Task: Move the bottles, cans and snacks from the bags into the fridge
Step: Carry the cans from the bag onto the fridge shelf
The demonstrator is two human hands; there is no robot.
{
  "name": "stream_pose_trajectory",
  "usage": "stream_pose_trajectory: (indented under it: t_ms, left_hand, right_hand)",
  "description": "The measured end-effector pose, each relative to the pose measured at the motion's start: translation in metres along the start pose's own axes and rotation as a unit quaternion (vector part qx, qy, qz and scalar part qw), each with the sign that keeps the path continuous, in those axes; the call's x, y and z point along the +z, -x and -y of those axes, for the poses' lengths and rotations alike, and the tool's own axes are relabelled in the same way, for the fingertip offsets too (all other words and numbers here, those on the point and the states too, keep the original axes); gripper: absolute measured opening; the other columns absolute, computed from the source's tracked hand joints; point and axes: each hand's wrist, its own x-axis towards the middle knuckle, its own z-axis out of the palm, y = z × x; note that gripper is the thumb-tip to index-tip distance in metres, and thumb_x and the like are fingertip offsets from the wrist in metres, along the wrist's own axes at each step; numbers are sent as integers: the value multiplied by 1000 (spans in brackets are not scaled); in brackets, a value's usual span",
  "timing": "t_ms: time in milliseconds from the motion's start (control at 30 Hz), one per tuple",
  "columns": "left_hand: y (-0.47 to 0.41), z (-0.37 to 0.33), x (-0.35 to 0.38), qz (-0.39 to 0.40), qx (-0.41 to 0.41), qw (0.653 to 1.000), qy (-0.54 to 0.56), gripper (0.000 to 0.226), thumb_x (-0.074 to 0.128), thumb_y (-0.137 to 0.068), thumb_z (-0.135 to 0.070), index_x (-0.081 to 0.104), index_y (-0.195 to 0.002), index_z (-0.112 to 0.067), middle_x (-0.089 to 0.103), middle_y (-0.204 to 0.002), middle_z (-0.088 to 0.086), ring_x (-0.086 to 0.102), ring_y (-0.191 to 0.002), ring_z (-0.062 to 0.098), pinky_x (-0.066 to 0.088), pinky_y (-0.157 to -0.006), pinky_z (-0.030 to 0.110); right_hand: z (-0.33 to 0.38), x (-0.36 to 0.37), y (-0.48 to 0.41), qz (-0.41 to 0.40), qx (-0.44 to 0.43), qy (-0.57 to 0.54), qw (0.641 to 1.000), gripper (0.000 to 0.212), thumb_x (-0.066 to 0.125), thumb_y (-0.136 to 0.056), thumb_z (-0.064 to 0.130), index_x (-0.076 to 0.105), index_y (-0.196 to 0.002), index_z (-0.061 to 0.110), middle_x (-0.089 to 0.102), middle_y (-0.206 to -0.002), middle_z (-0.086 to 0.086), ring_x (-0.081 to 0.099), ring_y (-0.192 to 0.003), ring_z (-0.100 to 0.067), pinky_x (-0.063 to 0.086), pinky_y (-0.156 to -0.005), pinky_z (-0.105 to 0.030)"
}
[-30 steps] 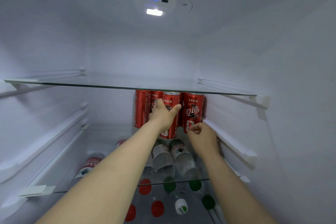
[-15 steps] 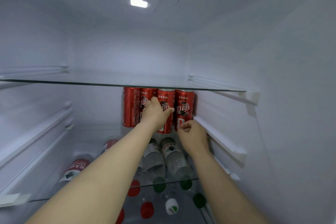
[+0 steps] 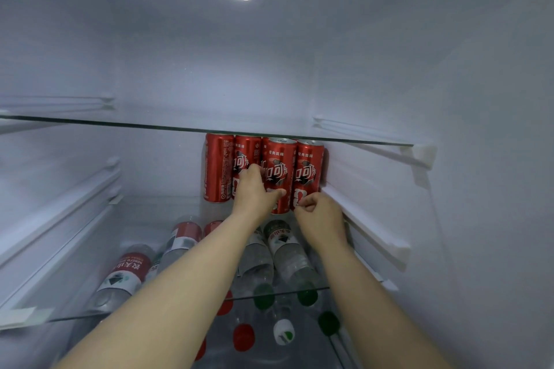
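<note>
**Front can**: red, upright, third of four. It stands a little nearer the viewer than its neighbours, its foot lower in the view than theirs.

**Left hand**: grips the front can, fingers round its left side and thumb across its lower front. A second ago the hand sat higher on the can; it is now on the lower half. The can has kept its place in the row.

**Right hand**: fingers curled tight, unchanged over the last second. The fingertips are at the foot of the end can, just right of the front can. Whether they pinch it or only touch it cannot be told.

**Two back cans**: left of the front can, upright and touching side to side.

**Glass shelf**: directly above the front can, close over the can tops.

**Water bottles**: lying on their sides below and in front of the front can, caps toward the viewer.

**Side rail**: right of the front can, beyond the end can.

**Assessment:** the front can looks set down but not yet released. A short push back would square it with the row. Cans and bottles are already in the fridge. No bags or snacks are in view, so what remains cannot be judged.
</note>
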Motion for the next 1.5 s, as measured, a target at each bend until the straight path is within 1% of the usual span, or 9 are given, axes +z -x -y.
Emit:
stream_pose_trajectory:
  t_ms: [233, 333, 467, 567, 733, 867, 1133, 1267, 1500]
  left_hand:
    - [9, -8, -18, 31, -11, 999, -11, 58, 73, -82, -29, 47, -131, -10, 49, -129, 8, 53, -111, 21, 47, -94, 34]
    - [19, -13, -36, 78, 8, 996, -30, 56, 71, -83, -31, 49, -130, -11, 57, -120, 5, 55, -106, 19, 47, -87, 30]
    - [40, -25, -63, 103, 51, 993, -40, 46, 71, -84, -30, 54, -124, -16, 60, -116, -2, 57, -103, 15, 45, -83, 27]
    - [64, -30, -79, 113, 63, 991, -25, 32, 70, -83, -25, 60, -113, -20, 64, -110, -4, 59, -98, 12, 47, -81, 27]
    - [118, -38, -89, 154, 117, 981, -2, 35, 70, -84, -26, 56, -117, -25, 61, -110, -10, 59, -97, 9, 51, -88, 31]
    - [153, -56, -95, 175, 183, 967, 26, 35, 66, -87, -29, 56, -120, -27, 59, -113, -12, 56, -100, 5, 46, -85, 23]
    - [231, -123, -92, 271, 303, 902, 146, 33, 65, -85, -32, 57, -117, -35, 58, -109, -21, 53, -101, -8, 45, -90, 17]
    - [270, -151, -89, 317, 342, 866, 181, 31, 64, -85, -35, 55, -115, -39, 55, -107, -27, 48, -103, -15, 40, -85, 4]
    - [359, -222, -72, 382, 424, 787, 233, 31, 64, -84, -41, 56, -114, -39, 57, -107, -25, 52, -102, -10, 48, -87, 20]
  right_hand:
    - [3, -3, 5, 1, -1, 5, 1000, 11, 63, -87, 16, 60, -98, 19, 64, -101, 0, 61, -91, -15, 50, -73, -26]
    - [10, -10, 8, -10, -6, 5, 1000, 13, 65, -86, 18, 61, -98, 20, 65, -102, 1, 61, -94, -15, 50, -79, -27]
    - [25, -32, 20, 15, -38, 89, 995, 25, 67, -85, 26, 60, -109, 20, 64, -99, 5, 60, -91, -12, 50, -80, -28]
    - [44, -56, 42, 26, -78, 166, 983, 27, 67, -85, 25, 61, -111, 20, 64, -102, 5, 58, -89, -11, 45, -70, -21]
    - [69, -108, 100, 52, -104, 240, 964, 37, 66, -86, 27, 57, -121, 18, 62, -112, 1, 58, -100, -13, 50, -90, -31]
    - [83, -158, 168, 37, -96, 290, 951, 42, 66, -87, 35, 53, -127, 30, 58, -115, 15, 54, -102, -2, 48, -93, -23]
    - [98, -238, 290, -67, -50, 368, 926, 38, 64, -85, 39, 54, -121, 39, 58, -110, 26, 52, -101, 7, 45, -83, -9]
    - [101, -274, 347, -101, -19, 404, 909, 39, 60, -83, 42, 57, -121, 36, 60, -110, 24, 55, -104, 4, 46, -87, -16]
    - [108, -344, 448, -176, 57, 458, 869, 42, 59, -79, 44, 62, -118, 28, 63, -105, 20, 59, -97, 1, 49, -85, -20]
